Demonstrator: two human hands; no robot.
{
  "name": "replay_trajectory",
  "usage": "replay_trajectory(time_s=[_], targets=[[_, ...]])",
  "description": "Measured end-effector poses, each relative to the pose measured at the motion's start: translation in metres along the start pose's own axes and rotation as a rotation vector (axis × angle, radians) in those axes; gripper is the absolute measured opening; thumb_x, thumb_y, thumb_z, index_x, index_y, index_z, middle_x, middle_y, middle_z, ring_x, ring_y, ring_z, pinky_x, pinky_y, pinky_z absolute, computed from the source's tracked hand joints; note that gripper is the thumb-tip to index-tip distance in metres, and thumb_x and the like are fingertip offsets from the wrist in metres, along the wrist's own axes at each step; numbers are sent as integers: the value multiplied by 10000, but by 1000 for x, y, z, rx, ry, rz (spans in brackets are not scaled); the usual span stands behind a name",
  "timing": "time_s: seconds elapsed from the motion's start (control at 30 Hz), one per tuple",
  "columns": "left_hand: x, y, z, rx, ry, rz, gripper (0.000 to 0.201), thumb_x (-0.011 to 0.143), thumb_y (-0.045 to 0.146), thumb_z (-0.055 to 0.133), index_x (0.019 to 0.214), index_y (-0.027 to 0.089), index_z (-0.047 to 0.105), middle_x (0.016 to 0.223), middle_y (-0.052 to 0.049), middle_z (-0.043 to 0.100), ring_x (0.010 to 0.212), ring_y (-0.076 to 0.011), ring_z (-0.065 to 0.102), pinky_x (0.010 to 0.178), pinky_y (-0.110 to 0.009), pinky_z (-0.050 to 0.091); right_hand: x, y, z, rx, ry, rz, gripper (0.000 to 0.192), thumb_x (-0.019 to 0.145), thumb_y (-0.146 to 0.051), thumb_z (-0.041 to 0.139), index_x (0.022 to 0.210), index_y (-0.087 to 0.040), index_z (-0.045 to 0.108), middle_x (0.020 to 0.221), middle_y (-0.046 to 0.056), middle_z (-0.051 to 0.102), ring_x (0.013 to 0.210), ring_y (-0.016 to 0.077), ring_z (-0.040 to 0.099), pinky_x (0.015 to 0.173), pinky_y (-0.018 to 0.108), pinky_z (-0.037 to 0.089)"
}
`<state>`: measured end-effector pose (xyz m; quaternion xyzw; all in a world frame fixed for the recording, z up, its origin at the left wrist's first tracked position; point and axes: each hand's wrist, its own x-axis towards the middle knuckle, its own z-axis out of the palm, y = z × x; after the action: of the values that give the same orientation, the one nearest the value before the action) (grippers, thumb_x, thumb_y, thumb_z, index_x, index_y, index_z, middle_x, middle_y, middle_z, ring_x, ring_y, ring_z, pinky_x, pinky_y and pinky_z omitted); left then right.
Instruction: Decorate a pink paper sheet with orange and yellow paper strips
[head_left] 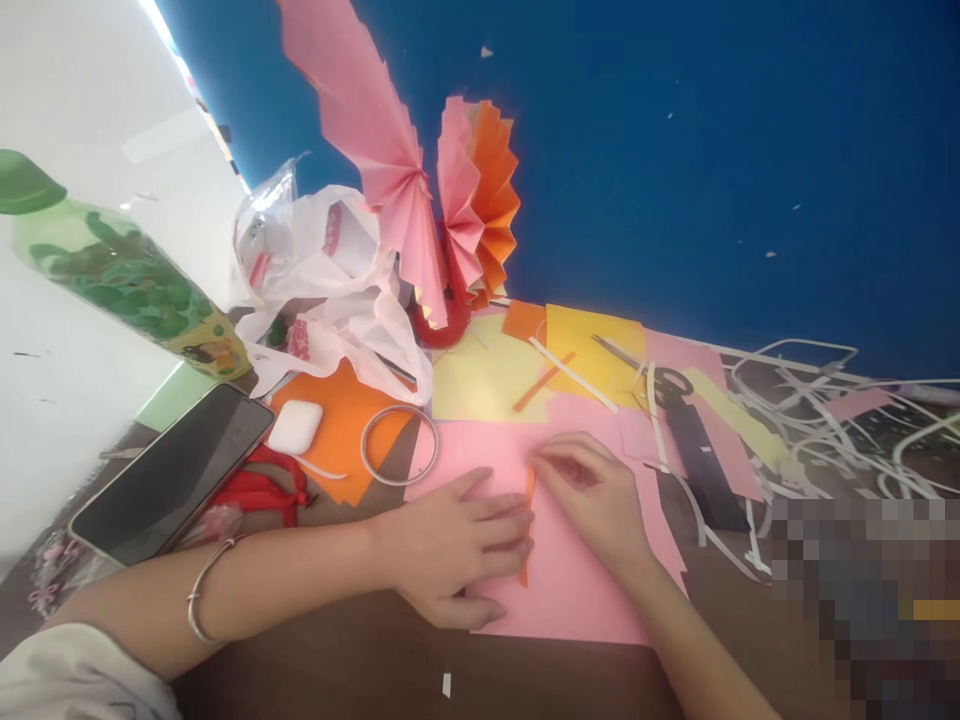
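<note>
A thin orange paper strip [528, 500] lies upright across a pink paper sheet [570, 590] near the front edge of the table [360, 680], towards its middle. Judged from its look, the strip is light, limp and easily creased or torn — best taken at its ends with fingertips, not mid-length. The sheet beneath is equally light and would slide if not pressed.

The right hand [592, 495] has its grip closed on the strip's upper end, thumb and forefinger pinched. The left hand [450, 550] lies flat, fingers extended, pressing strip and sheet down; its grip is open and holds nothing. A bangle [201, 590] sits on that wrist.

Beyond the sheet: yellow paper [487, 380], a tape ring [399, 445] and orange paper [341, 430] bearing a white earbud case [295, 426]. Towards the left edge — a phone [172, 475] and a green bottle [120, 270]. At the back, plastic bags [330, 270] and pleated paper fans [442, 200] against the blue wall [712, 150]. To the right, scissors [694, 435] among white offcuts [825, 400]; the far right corner is obscured and cannot be assessed.
</note>
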<state>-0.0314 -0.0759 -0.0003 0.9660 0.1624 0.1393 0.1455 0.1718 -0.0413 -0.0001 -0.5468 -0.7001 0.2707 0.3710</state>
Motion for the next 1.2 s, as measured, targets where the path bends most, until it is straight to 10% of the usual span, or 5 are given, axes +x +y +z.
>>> replay_trajectory(time_s=[1.2], targets=[[-1,0,3,-34,4,2,475,878,420,316,1194,113,495,1278,-162,495,1248,-294,372,1053,-536,143,0,8,3,-99,-3,44,157,755,-359,592,692,-216,584,758,28,593,767,191,560,709,346,453]])
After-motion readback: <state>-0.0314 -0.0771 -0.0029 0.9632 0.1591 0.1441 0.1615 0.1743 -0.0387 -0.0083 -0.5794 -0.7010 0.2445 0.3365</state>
